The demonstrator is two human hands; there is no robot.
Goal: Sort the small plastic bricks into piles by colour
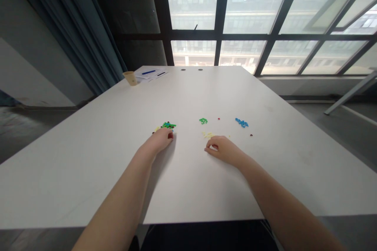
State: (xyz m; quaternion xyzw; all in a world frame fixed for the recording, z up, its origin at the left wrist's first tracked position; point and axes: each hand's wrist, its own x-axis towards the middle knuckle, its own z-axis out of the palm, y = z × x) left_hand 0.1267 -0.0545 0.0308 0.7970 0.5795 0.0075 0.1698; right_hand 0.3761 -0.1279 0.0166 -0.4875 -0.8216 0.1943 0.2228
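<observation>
Small coloured pieces lie on the white table in separate groups. My left hand point(161, 139) rests with curled fingers at the near edge of a mixed pile point(168, 125) of green, blue, yellow and dark red pieces. Its fingertips are partly hidden, and whatever they hold does not show. My right hand point(223, 148) is just in front of a group of pale yellow pieces point(207, 135), thumb and fingers bent together in a pinch. Anything between them is too small to make out. Beyond it lie green pieces point(203, 120), a single red piece point(218, 119) and a blue cluster point(242, 122).
A lone dark red piece point(251, 135) sits to the right, below the blue cluster. At the far left corner of the white table point(194, 94) stand a paper cup point(130, 78) and papers point(153, 75) with a blue pen point(149, 72). Windows rise behind the table.
</observation>
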